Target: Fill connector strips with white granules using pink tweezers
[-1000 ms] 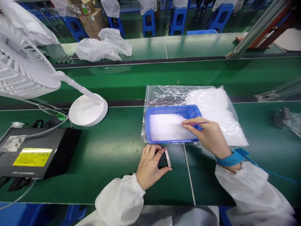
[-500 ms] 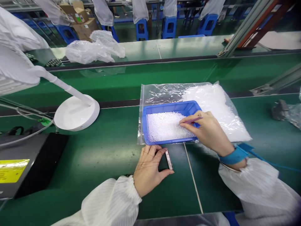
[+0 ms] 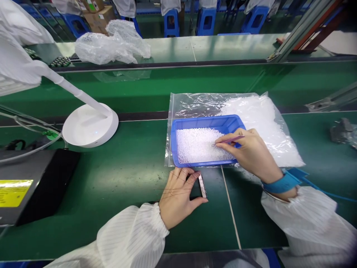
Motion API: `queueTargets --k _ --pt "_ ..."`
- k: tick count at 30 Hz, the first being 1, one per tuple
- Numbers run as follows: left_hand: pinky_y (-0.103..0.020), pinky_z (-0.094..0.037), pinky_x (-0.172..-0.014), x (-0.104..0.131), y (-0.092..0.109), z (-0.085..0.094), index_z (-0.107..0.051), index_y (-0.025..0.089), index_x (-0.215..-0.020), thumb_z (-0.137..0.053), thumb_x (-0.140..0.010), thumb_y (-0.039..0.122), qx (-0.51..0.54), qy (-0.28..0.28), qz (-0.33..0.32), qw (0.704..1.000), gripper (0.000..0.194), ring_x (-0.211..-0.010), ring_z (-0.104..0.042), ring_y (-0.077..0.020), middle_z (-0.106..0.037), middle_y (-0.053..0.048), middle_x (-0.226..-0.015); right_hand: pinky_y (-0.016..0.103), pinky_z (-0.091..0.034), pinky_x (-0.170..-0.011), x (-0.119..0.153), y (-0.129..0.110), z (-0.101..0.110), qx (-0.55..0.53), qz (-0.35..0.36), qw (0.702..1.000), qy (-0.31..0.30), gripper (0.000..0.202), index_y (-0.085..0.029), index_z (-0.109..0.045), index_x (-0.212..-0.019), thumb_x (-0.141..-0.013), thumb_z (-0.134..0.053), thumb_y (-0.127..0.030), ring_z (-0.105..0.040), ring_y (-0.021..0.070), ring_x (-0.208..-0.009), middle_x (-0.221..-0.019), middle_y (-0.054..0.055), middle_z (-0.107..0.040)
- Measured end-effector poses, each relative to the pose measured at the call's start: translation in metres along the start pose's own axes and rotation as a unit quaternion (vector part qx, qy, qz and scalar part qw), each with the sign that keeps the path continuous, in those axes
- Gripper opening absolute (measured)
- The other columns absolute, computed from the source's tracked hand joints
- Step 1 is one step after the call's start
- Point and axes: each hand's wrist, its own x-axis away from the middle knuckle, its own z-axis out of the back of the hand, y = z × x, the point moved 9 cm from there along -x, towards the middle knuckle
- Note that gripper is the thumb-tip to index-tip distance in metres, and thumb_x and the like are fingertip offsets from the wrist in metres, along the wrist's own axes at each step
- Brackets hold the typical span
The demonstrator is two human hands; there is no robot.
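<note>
My right hand pinches a pair of pink tweezers, whose tips reach into small white beads. These beads fill much of a blue plastic tray. Just in front of the tray, my left hand rests on the green table, thumb and forefinger gripping the two ends of a small narrow strip-like piece with a pale, silvery face. Beneath and behind the tray lies a clear zip bag filled with white material. Whether the tweezers hold a bead is too small to tell.
A white desk lamp base stands at the left, beside a black-and-grey box with a yellow label. A blue wrist strap trails a cord rightward. Bubble wrap lies beyond the green divider. Seated people and blue stools are farther back.
The camera view has shifted slightly, moving the scene up in the picture. Both hands keep their grips, and the tweezer tips stay among the beads.
</note>
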Motion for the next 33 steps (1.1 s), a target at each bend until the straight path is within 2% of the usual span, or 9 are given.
queueTargets --k 9,13,16,19,23,27,33 --pt "-0.044 -0.048 -0.090 0.000 0.001 0.000 -0.044 0.020 -0.128 -0.082 -0.071 0.039 0.001 -0.002 -0.004 1.000 0.071 -0.107 -0.047 -0.0266 -0.049 -0.008 -0.116 0.039 -0.038 -0.070 -0.002 0.002 0.000 -0.020 -0.006 1.000 0.012 0.016 -0.023 -0.072 -0.083 -0.090 -0.062 -0.034 -0.063 0.0191 -0.074 -0.089 -0.002 -0.075" --pt "-0.044 -0.047 -0.091 -0.001 0.000 0.000 -0.045 0.020 -0.127 -0.082 -0.071 0.039 0.005 -0.003 -0.003 1.000 0.070 -0.107 -0.047 -0.0262 -0.050 -0.008 -0.115 0.038 -0.042 -0.071 0.008 -0.006 0.026 -0.092 -0.032 0.993 0.058 0.006 -0.025 -0.072 -0.088 -0.086 -0.068 -0.029 -0.062 0.0191 -0.077 -0.086 -0.001 -0.074" --pt "-0.044 -0.046 -0.091 -0.002 0.001 0.001 -0.046 0.020 -0.126 -0.083 -0.070 0.039 0.008 -0.007 0.002 1.000 0.070 -0.107 -0.046 -0.0263 -0.050 -0.008 -0.114 0.034 -0.046 -0.065 0.028 -0.023 0.041 -0.193 -0.029 0.979 0.066 0.018 -0.030 -0.070 -0.100 -0.084 -0.070 -0.021 -0.058 0.0162 -0.074 -0.088 -0.002 -0.073" --pt "-0.043 -0.046 -0.091 -0.002 0.002 0.001 -0.046 0.019 -0.127 -0.083 -0.070 0.039 0.009 -0.008 0.000 1.000 0.070 -0.107 -0.046 -0.0263 -0.050 -0.008 -0.114 0.032 -0.047 -0.062 0.050 -0.040 0.032 -0.235 -0.015 0.971 0.030 0.029 -0.031 -0.068 -0.108 -0.084 -0.068 -0.014 -0.057 0.0142 -0.073 -0.091 -0.003 -0.073" --pt "-0.043 -0.045 -0.091 -0.002 0.003 0.001 -0.045 0.019 -0.128 -0.082 -0.071 0.039 0.001 -0.009 -0.007 1.000 0.071 -0.107 -0.046 -0.0262 -0.050 -0.008 -0.114 0.030 -0.046 -0.059 0.069 -0.040 0.006 -0.216 -0.035 0.975 0.030 0.023 -0.026 -0.067 -0.105 -0.086 -0.066 -0.013 -0.056 0.0124 -0.069 -0.087 -0.003 -0.073" --pt "-0.043 -0.045 -0.092 -0.003 0.003 0.002 -0.044 0.020 -0.129 -0.082 -0.072 0.038 -0.005 -0.010 -0.008 1.000 0.072 -0.107 -0.045 -0.0261 -0.050 -0.008 -0.115 0.032 -0.048 -0.062 0.073 -0.037 -0.009 -0.210 -0.044 0.976 0.041 0.020 -0.025 -0.067 -0.102 -0.086 -0.066 -0.013 -0.059 0.0132 -0.072 -0.090 -0.002 -0.074" --pt "-0.043 -0.046 -0.092 -0.003 0.003 0.002 -0.043 0.023 -0.130 -0.081 -0.073 0.041 -0.006 -0.013 -0.004 1.000 0.071 -0.108 -0.046 -0.0262 -0.050 -0.008 -0.115 0.034 -0.051 -0.065 0.076 -0.028 -0.014 -0.245 -0.091 0.964 0.038 0.013 -0.025 -0.070 -0.097 -0.087 -0.066 -0.019 -0.063 0.0163 -0.074 -0.089 0.000 -0.075"
